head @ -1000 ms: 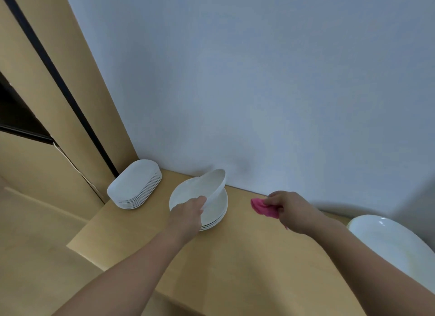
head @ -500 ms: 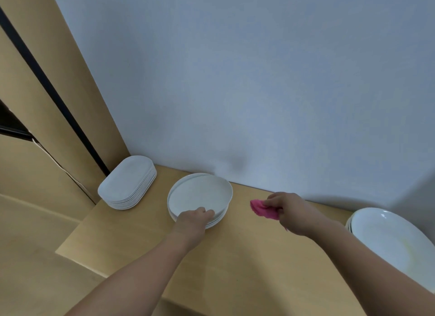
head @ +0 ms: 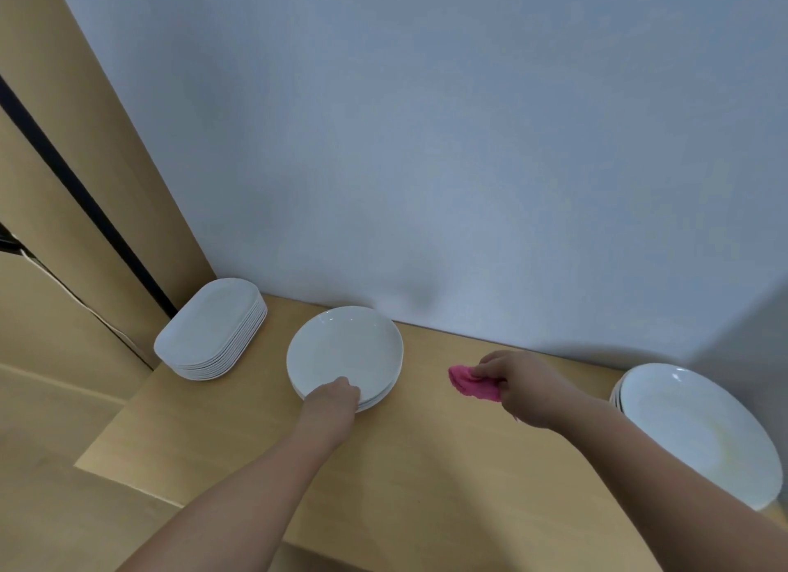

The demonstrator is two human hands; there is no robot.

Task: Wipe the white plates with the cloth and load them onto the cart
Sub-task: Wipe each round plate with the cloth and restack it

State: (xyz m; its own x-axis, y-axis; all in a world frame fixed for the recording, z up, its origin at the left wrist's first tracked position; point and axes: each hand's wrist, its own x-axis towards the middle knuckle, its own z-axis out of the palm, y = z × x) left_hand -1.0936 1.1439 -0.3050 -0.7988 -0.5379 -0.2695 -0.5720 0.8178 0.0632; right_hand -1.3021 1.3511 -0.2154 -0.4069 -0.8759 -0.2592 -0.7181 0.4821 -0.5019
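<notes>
Gripping the near rim of the stack of round white plates [head: 345, 350] with our left hand [head: 330, 403], we held the pink cloth [head: 471, 386] bunched in our right hand [head: 518, 384], hovering just right of that stack over the wooden counter [head: 426, 465].

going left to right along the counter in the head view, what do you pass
stack of oblong white plates → stack of round white plates → pink cloth → right hand → stack of large white plates
</notes>
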